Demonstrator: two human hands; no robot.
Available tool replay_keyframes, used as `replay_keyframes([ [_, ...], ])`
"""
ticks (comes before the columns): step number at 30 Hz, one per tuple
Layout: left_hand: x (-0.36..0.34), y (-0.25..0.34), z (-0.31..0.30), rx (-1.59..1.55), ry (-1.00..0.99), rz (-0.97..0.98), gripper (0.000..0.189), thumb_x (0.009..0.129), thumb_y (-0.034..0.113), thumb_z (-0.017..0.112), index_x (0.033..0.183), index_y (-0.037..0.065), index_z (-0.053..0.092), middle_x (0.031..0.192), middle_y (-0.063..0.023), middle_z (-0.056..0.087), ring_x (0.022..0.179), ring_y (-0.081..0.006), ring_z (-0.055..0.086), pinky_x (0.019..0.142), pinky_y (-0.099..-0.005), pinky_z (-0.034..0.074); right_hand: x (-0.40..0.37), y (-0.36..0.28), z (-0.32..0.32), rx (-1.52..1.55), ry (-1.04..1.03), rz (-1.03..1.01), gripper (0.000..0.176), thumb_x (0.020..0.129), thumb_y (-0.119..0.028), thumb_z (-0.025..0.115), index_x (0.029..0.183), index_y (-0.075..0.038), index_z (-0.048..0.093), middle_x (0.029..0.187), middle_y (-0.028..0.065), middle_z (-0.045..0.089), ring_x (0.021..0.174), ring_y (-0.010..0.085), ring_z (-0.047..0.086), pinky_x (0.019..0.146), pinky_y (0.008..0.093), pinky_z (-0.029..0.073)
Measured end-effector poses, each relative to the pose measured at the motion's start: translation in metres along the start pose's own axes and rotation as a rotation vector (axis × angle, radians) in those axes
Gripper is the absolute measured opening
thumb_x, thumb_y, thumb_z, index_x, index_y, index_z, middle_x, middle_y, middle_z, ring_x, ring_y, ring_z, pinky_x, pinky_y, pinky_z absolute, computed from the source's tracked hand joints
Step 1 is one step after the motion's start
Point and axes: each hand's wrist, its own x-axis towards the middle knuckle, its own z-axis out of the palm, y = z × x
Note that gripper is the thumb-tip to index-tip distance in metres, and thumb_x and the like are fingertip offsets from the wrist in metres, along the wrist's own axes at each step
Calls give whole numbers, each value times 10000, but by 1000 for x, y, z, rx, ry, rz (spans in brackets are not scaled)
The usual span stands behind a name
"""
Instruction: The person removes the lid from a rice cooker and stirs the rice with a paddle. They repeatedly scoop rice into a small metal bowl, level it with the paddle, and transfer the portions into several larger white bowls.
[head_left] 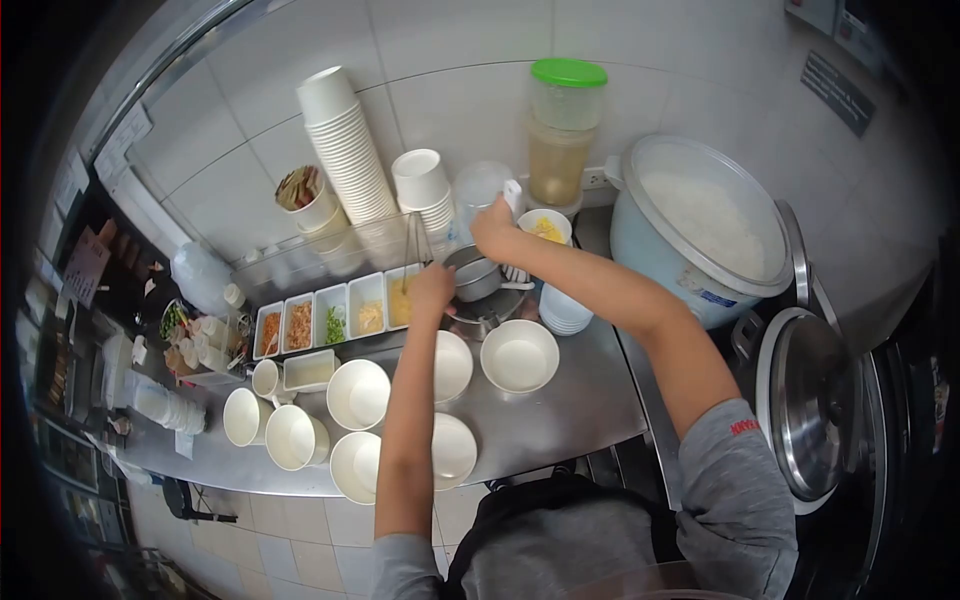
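My left hand (432,290) is closed beside a small metal pot (474,276); its grip is too small to make out. Thin metal tongs (413,238) stand up just behind it, by the tray of yellow food (400,303). Above the pot, my right hand (492,229) is closed round a white handle (513,196), whose lower end is hidden. A bowl with yellow pieces (546,228) sits right of this hand. Below the pot are a glass lid (485,312) and an empty white bowl (520,357).
More white bowls (359,395) stand along the front of the steel counter (560,430). Topping trays (333,315) line the left, with tall cup stacks (345,150) behind. A large rice tub (700,225) and a round metal-lidded cooker (810,400) are at the right.
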Motion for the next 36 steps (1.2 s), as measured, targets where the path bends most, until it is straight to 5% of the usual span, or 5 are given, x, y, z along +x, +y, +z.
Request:
replay_keyframes([
  [8, 73, -18, 87, -64, -112, -84, 300, 736, 181, 559, 944, -24, 628, 1002, -212, 611, 950, -339, 603, 803, -409, 490, -22, -31, 77, 49, 737, -64, 137, 662, -177, 561, 694, -92, 663, 838, 102, 580, 873, 223, 506, 721, 359, 386],
  [31, 36, -27, 53, -1356, 125, -319, 419, 686, 157, 668, 917, -156, 510, 830, -214, 586, 686, -363, 626, 526, -426, 552, 6, -46, 95, 1161, -376, 81, 257, 706, -188, 696, 905, -28, 667, 760, 65, 650, 632, 158, 562, 592, 322, 465],
  [34, 42, -67, 81, -129, 626, 599, 621, 417, 377, 819, 820, -5, 541, 824, -218, 554, 752, -404, 528, 690, -428, 410, 56, -16, 120, 190, -145, -798, 305, 697, -284, 628, 857, -28, 671, 778, 124, 658, 645, 225, 619, 587, 348, 498],
  [35, 44, -70, 83, -180, 623, 546, 617, 391, 311, 846, 838, 14, 542, 797, -194, 560, 814, -357, 544, 703, -430, 424, 4, -24, 41, 682, -388, -33, 172, 670, -143, 622, 804, -49, 678, 804, 156, 652, 690, 237, 638, 595, 367, 510],
  [36, 38, -67, 73, -82, 521, 407, 582, 400, 241, 848, 840, 14, 542, 828, -197, 560, 815, -349, 546, 685, -427, 428, 42, -10, 82, 556, -298, -341, 182, 669, -117, 599, 813, -42, 680, 805, 151, 658, 668, 253, 641, 542, 381, 511],
])
